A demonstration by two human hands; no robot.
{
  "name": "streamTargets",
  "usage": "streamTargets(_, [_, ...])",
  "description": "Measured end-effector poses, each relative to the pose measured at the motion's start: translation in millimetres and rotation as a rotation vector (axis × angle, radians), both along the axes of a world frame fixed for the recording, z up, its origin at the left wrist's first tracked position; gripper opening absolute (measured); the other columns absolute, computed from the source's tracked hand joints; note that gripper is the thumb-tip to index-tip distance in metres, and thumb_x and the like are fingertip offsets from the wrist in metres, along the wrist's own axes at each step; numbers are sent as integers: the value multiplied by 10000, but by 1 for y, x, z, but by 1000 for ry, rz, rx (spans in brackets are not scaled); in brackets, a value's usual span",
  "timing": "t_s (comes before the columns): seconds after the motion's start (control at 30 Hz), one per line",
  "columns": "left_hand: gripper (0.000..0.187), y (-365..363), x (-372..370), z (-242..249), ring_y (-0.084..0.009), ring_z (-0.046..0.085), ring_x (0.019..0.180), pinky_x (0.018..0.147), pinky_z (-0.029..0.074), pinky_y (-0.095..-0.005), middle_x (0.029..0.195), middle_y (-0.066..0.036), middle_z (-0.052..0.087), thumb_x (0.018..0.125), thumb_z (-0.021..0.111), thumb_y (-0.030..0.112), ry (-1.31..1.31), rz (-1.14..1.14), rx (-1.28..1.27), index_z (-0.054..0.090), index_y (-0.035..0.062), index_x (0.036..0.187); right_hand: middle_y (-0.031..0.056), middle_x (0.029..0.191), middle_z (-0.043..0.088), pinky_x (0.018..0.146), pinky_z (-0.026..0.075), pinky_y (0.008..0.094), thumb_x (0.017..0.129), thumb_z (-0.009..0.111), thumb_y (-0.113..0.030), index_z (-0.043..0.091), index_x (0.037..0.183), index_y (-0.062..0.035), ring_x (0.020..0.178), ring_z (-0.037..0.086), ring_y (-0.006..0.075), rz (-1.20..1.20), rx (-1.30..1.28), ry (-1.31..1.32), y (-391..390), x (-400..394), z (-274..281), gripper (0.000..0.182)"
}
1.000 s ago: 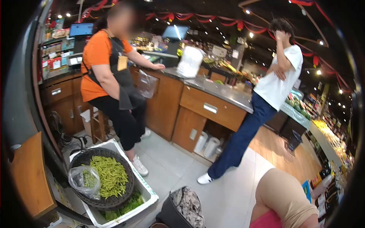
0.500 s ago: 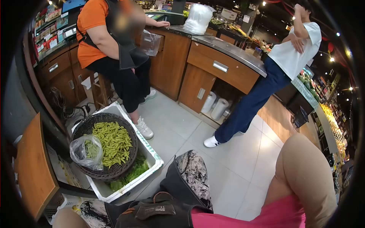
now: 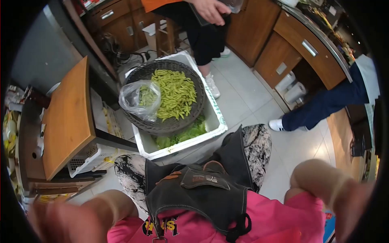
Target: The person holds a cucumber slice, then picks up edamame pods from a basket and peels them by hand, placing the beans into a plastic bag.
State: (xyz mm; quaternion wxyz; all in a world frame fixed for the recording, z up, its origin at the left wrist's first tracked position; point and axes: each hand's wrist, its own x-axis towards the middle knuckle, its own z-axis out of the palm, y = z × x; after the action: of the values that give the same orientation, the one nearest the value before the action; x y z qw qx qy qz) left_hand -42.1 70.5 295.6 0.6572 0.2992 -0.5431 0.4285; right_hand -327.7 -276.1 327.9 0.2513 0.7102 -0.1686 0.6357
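Note:
At the lower left, my left hand (image 3: 60,220) is raised close to the camera and smeared by motion. My right hand (image 3: 358,200) is at the lower right edge, also blurred and partly cut off. The fingers of neither can be made out, and no held thing shows. In front of my knees, a dark wicker basket (image 3: 162,127) holds green edamame pods (image 3: 174,93). A clear plastic bag (image 3: 139,99) with some pods in it lies open on the basket's left side. The basket rests on a white foam box (image 3: 221,123) with green leaves (image 3: 186,133) inside.
A wooden-topped stand (image 3: 69,121) is at the left, with a white crate (image 3: 85,160) below it. Beyond the box, a person in black trousers (image 3: 208,42) sits on a stool. Another person's leg (image 3: 324,107) is near the wooden counter (image 3: 279,60) at the right.
My view has tipped down and left, so the basket and box sit farther right. Both my hands have come into view. The seated person's hand is now at their lap.

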Motion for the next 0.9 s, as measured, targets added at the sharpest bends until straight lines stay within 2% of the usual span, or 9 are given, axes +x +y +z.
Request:
streamTargets(0.1, [265, -36, 38, -68, -266, 534, 929, 820, 438, -339, 926, -167, 575, 888, 440, 154, 555, 219, 352, 572, -75, 911, 135, 874, 578, 769, 455, 316, 851, 477, -137, 570, 946, 61, 850, 565, 242, 456, 280, -86, 23, 74, -56, 239])
streamTargets(0.13, [199, -50, 45, -85, -151, 518, 850, 776, 411, -262, 969, -105, 576, 920, 447, 106, 673, 279, 553, 600, -16, 958, 135, 873, 578, 768, 456, 316, 851, 477, -138, 570, 946, 61, 849, 564, 243, 606, 552, -67, 25, 106, -83, 240])
streamTargets(0.2, [105, -64, 62, -119, -67, 496, 785, 706, 399, -196, 948, -18, 575, 876, 549, 40, 926, 77, 850, 615, 14, 953, -1, 838, 572, 670, 414, 198, 813, 606, -8, 609, 914, -25, 748, 522, 69, 895, 1252, -5, 13, 163, -146, 102])
streamTargets(0.27, [109, -75, 77, -166, -46, 496, 770, 692, 409, -193, 927, 12, 571, 851, 590, 34, 1108, -147, 980, 619, 12, 954, -39, 730, 567, 620, 436, 213, 835, 587, -44, 626, 911, -26, 668, 509, 54, 863, 1514, 320, -5, 205, -225, 87])
streamTargets(0.37, [133, -88, 91, -214, -90, 537, 754, 687, 436, -222, 889, -29, 580, 814, 629, 51, 994, -79, 1136, 633, 8, 940, 132, 790, 666, 686, 509, 318, 772, 619, -95, 651, 881, -27, 725, 651, 222, 778, 1468, 638, -11, 258, -318, 132])
streamTargets(0.47, [182, -101, 105, -231, -192, 601, 701, 644, 475, -291, 823, -120, 606, 784, 643, 104, 936, -12, 1309, 636, -12, 924, 135, 801, 655, 678, 501, 326, 797, 578, -71, 635, 905, 3, 728, 635, 226, 727, 1377, 785, -10, 311, -360, 142])
streamTargets(0.57, [197, -113, 124, -242, -229, 611, 686, 636, 478, -316, 771, -143, 615, 782, 640, 147, 868, 57, 1345, 639, 2, 914, 232, 887, 622, 758, 486, 437, 778, 524, -117, 639, 995, -19, 850, 603, 393, 522, 1236, 938, -13, 357, -381, 264])
streamTargets(0.73, [238, -125, 142, -295, -296, 619, 740, 669, 486, -349, 813, -168, 619, 762, 651, 193, 1031, 59, 1446, 633, 7, 910, 201, 1253, 510, 988, 386, 389, 797, 560, -149, 577, 1174, -62, 1125, 511, 343, 444, 1348, 882, -18, 412, -425, 387])
streamTargets(0.9, [342, -131, 145, -299, -325, 590, 918, 798, 472, -399, 1004, -166, 595, 760, 650, 276, 688, 191, 1793, 627, 52, 1018, 203, 914, 620, 775, 477, 428, 782, 582, -101, 625, 903, -24, 865, 604, 348, 331, 1368, 964, -5, 427, -413, 149])
